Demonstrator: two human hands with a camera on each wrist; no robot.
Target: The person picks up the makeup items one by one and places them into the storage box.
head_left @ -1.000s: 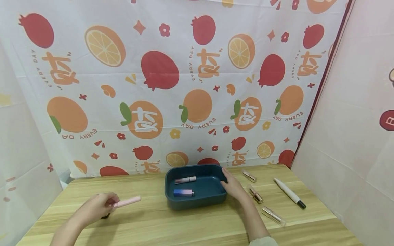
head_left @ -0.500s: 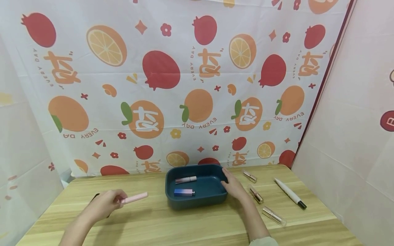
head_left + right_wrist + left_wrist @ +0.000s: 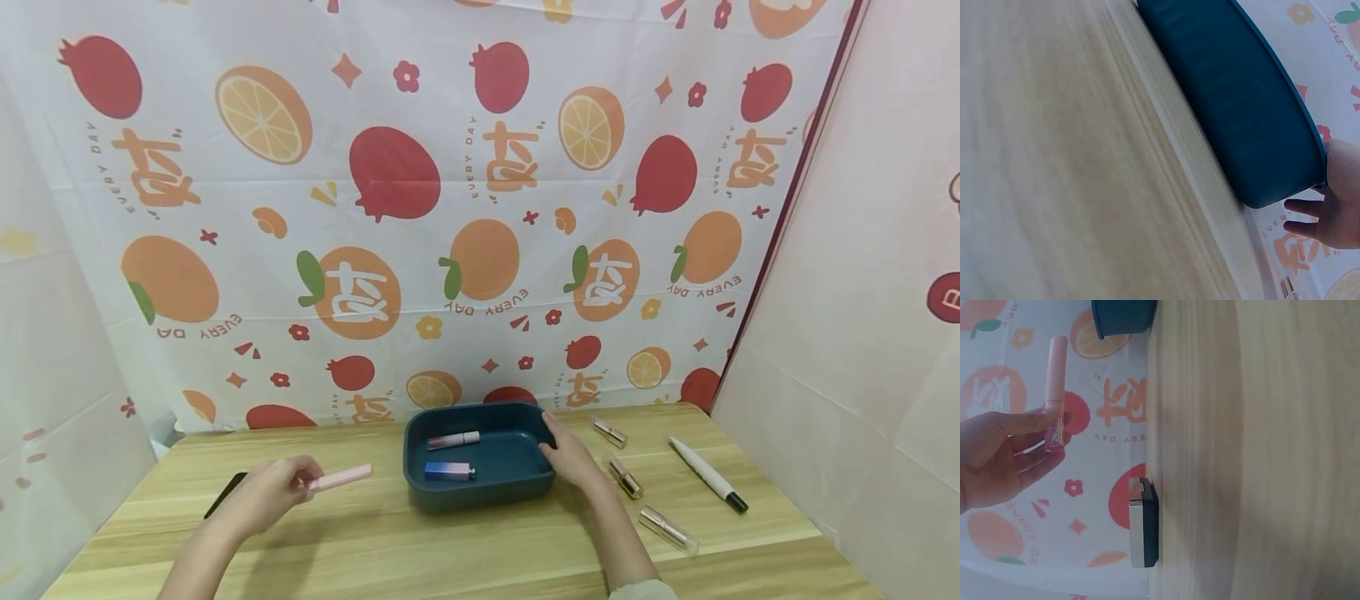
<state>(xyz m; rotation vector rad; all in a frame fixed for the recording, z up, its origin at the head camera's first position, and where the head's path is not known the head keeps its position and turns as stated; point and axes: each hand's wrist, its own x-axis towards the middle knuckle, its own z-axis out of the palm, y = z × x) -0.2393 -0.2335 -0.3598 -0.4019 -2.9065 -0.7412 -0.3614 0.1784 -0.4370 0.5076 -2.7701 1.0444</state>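
A pale pink tube is pinched between the thumb and fingers of the left hand, raised over the table left of a dark teal box. The left wrist view shows the tube upright in the picture, its clear pink end within the fingers of the hand. On the box's right end, the right hand grips the rim. In the right wrist view two fingers of that hand stick out beside the box. Inside lie a blue-pink tube and a slim tube.
Right of the right arm lie several clear-and-gold tubes, among them one at the back and one nearer, and a white pen with a black end. A black case lies behind the left forearm. Fruit-patterned cloth hangs behind the table.
The left hand has moved right with the pink tube, closer to the box, uncovering more of the black case. The right hand and the box look unmoved.
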